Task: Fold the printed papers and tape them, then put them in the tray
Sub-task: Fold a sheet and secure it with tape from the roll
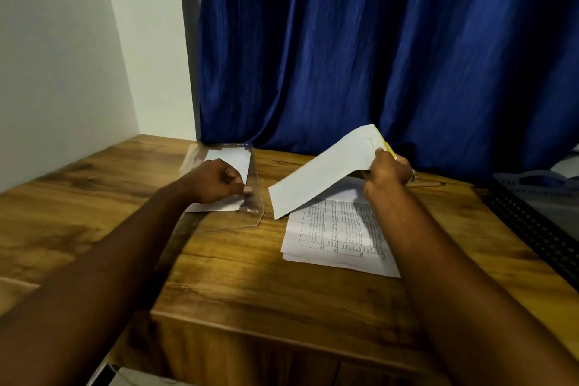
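My right hand [387, 175] grips one end of a folded white paper [326, 171] and holds it tilted above a stack of printed papers [336, 233] on the wooden table [244, 285]. A yellow strip shows along the folded paper's top edge by my fingers. My left hand [219, 180] rests in a clear plastic tray [255, 197] at the back left, fingers curled on a folded white paper [233, 158] lying inside it.
A blue curtain [376, 50] hangs right behind the table. A dark perforated basket [539, 204] sits at the right edge. A white wall [62, 56] closes the left side. A pencil-like stick [426, 184] lies behind my right hand.
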